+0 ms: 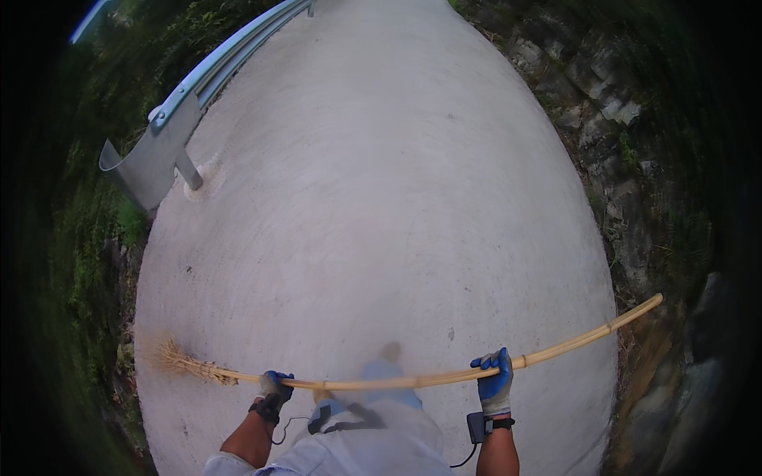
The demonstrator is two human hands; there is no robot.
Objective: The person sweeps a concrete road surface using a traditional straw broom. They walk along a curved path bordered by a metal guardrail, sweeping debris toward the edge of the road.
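A long bamboo broom handle [417, 381] runs crosswise in front of my body, its bare end up at the right. My left hand [275, 385], in a blue and grey work glove, is closed around the handle near the bristles. The twig bristles [178, 359] are at the far left, over the pavement's left side, slightly blurred. My right hand [495, 378], gloved alike, grips the handle further right, close to a bamboo joint. Both wrists carry strapped black devices with cables.
A pale concrete road [381, 208] stretches ahead. A metal guardrail [172, 119] on a post lines its upper left edge, with green plants [83, 268] beyond. A rocky bank [601, 131] borders the right edge. My legs and feet are below the handle.
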